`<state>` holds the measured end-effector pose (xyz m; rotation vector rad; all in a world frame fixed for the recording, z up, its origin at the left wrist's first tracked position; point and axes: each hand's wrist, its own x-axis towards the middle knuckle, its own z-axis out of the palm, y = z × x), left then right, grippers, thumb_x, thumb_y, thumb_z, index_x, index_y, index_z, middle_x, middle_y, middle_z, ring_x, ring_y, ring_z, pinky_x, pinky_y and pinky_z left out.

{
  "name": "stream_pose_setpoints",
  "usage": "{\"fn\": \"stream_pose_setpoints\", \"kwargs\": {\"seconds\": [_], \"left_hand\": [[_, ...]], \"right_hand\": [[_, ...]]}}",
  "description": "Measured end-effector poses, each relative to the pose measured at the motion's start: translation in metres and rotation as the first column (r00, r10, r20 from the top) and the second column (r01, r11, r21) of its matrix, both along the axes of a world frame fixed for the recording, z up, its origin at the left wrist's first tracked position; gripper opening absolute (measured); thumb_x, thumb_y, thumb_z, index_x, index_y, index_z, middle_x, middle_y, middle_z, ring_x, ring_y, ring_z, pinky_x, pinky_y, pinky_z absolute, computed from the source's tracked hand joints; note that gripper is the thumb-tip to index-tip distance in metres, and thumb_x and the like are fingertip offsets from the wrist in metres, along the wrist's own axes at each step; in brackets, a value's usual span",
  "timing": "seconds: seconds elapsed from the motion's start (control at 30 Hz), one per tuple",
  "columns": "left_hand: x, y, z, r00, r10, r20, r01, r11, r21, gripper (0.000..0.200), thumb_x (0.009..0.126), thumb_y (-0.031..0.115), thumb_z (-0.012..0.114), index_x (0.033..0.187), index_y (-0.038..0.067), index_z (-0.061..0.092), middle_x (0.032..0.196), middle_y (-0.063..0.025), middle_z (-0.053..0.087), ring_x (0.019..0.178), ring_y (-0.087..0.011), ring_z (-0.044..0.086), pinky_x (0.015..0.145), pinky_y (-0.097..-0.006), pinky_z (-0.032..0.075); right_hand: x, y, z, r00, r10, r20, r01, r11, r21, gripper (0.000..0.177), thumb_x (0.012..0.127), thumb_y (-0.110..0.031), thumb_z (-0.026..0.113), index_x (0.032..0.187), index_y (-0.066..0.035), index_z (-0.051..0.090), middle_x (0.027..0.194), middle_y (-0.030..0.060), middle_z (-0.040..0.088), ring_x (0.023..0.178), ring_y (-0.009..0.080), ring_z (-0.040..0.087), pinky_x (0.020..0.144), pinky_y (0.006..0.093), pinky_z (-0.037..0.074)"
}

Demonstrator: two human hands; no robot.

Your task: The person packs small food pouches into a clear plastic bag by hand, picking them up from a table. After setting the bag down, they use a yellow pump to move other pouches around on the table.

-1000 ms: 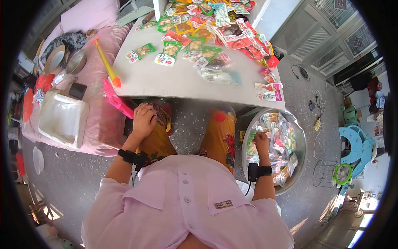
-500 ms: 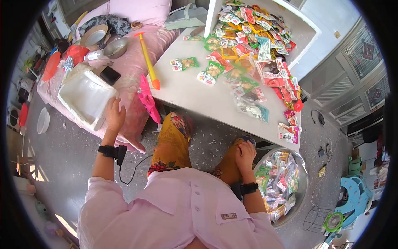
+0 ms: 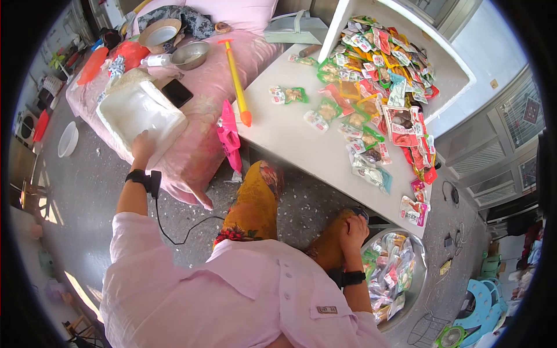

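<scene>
My left hand [image 3: 141, 146] is at the near wall of a white foam box [image 3: 134, 110] on the bed, its fingers closed over the rim. Nothing shows inside the box except its white floor. My right hand [image 3: 353, 233] rests on my knee, holding nothing, with its fingers loosely bent. Close beside it on the floor stands a metal basin [image 3: 422, 278] full of small sealed food packets [image 3: 391, 272]. On the white table [image 3: 278, 127] lies a large heap of colourful snack packets [image 3: 386, 58], with several spread toward the front edge.
A yellow and orange pump-like tube [image 3: 237, 81] and a pink plastic bag [image 3: 228, 139] lie near the table's left edge. A phone [image 3: 177, 93] and a metal bowl [image 3: 190, 56] are on the bed [image 3: 191, 156]. White boards [image 3: 458, 87] back the heap.
My left hand has moved left along the foam box and closed over its near rim. The view has turned a little left. My right hand stays on the knee.
</scene>
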<state>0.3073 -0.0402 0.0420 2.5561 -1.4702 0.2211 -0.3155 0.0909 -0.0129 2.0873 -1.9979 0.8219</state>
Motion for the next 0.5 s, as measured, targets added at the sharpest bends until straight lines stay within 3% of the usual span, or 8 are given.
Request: {"fn": "stream_pose_setpoints", "kwargs": {"seconds": [0.1, 0.23, 0.33, 0.5], "left_hand": [[0.012, -0.007, -0.006, 0.998, 0.005, 0.066, -0.011, 0.996, 0.090, 0.023, 0.076, 0.017, 0.041, 0.090, 0.005, 0.054, 0.092, -0.0182, 0.055, 0.087, -0.0335, 0.053, 0.075, -0.0415, 0.042], [0.010, -0.008, -0.004, 0.997, 0.049, 0.052, -0.048, 0.999, -0.021, 0.022, 0.078, 0.016, 0.038, 0.083, 0.004, 0.056, 0.085, -0.0180, 0.056, 0.083, -0.0342, 0.054, 0.072, -0.0427, 0.043], [0.010, -0.010, 0.002, 0.999, 0.029, 0.046, -0.024, 0.993, -0.113, 0.023, 0.079, 0.017, 0.037, 0.083, 0.003, 0.054, 0.081, -0.0190, 0.056, 0.079, -0.0359, 0.053, 0.070, -0.0440, 0.042], [-0.013, -0.016, 0.026, 0.984, -0.148, -0.101, 0.087, 0.889, -0.450, 0.023, 0.079, 0.016, 0.040, 0.080, -0.002, 0.053, 0.080, -0.0211, 0.055, 0.076, -0.0364, 0.052, 0.068, -0.0422, 0.040]], "right_hand": [[0.001, -0.001, -0.001, 1.000, 0.006, 0.011, -0.006, 1.000, 0.020, 0.013, 0.064, -0.009, 0.054, 0.078, -0.010, 0.055, 0.090, 0.0030, 0.056, 0.099, 0.0250, 0.047, 0.082, 0.0392, 0.030], [-0.002, -0.002, -0.003, 1.000, 0.004, -0.011, -0.004, 1.000, 0.022, 0.013, 0.065, -0.010, 0.054, 0.078, -0.009, 0.054, 0.090, 0.0029, 0.056, 0.100, 0.0248, 0.047, 0.082, 0.0392, 0.030], [-0.002, -0.001, -0.001, 1.000, 0.011, -0.003, -0.011, 1.000, 0.021, 0.013, 0.065, -0.010, 0.054, 0.079, -0.010, 0.055, 0.090, 0.0029, 0.057, 0.100, 0.0246, 0.047, 0.082, 0.0392, 0.030], [0.000, -0.001, 0.000, 1.000, -0.015, 0.019, 0.014, 0.999, 0.039, 0.013, 0.066, -0.011, 0.054, 0.079, -0.010, 0.055, 0.090, 0.0035, 0.057, 0.101, 0.0240, 0.046, 0.082, 0.0402, 0.030]]}}
